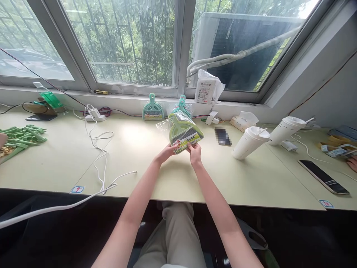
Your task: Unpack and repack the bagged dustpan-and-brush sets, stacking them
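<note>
Hands, 2: left hand (167, 152) closed on the near left corner of a green dustpan (186, 131); right hand (195, 152) pinching its near edge, thumb on the label. Dustpan, green, wrapped, 1: lies directly ahead of and between the hands, tilted above the surface (264, 178); long axis runs away from them and slightly left, handle at the far end; both hands on it, neither clearly nearer.

Dustpan, teal, standing alone, 1 (152, 108): beyond the left hand. Dustpans, teal, stacked (182, 104): straight beyond, partly hidden by the held one; number cannot be told. Cups, white, lidded, 2: one (249, 143) right of the hands, one (287, 130) farther right. Screwdriver, 1 (100, 92): far beyond, to the left. Bottle, green, 1 (51, 97): farther left.
</note>
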`<control>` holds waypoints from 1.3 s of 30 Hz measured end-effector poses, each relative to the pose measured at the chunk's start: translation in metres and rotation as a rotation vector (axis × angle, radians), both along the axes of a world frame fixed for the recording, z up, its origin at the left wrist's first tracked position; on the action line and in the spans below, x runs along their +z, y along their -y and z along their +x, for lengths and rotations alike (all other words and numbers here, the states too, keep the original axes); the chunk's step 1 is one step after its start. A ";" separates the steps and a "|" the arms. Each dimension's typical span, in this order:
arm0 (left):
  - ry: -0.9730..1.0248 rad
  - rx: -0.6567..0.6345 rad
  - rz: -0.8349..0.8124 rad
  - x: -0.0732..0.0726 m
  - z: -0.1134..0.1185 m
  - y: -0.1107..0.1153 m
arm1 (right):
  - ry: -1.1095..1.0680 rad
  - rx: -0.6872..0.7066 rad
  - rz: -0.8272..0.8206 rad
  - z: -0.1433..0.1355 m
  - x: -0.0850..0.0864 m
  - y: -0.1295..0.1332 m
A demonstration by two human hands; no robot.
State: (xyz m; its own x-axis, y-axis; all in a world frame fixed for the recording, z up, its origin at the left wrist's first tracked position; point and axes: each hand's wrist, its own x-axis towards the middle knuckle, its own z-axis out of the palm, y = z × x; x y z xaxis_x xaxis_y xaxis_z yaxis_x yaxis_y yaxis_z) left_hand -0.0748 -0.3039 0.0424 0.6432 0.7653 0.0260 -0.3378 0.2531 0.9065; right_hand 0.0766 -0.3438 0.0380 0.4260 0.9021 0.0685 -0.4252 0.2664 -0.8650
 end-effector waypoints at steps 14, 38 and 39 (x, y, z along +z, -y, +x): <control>-0.103 0.046 0.038 -0.004 0.000 -0.001 | 0.059 0.141 -0.122 0.022 0.008 0.002; -0.057 0.102 0.037 -0.002 0.013 0.004 | -0.001 -0.011 -0.089 0.007 0.008 0.006; -0.062 0.120 0.048 -0.003 0.014 0.004 | -0.002 -0.016 -0.094 0.007 0.008 0.006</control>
State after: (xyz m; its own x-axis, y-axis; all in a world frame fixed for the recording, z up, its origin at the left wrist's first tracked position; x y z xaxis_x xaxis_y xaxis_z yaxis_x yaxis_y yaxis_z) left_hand -0.0610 -0.3081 0.0390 0.5486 0.8357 0.0271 -0.3059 0.1704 0.9367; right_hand 0.0838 -0.3498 0.0460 0.4406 0.8975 -0.0172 -0.4230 0.1907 -0.8858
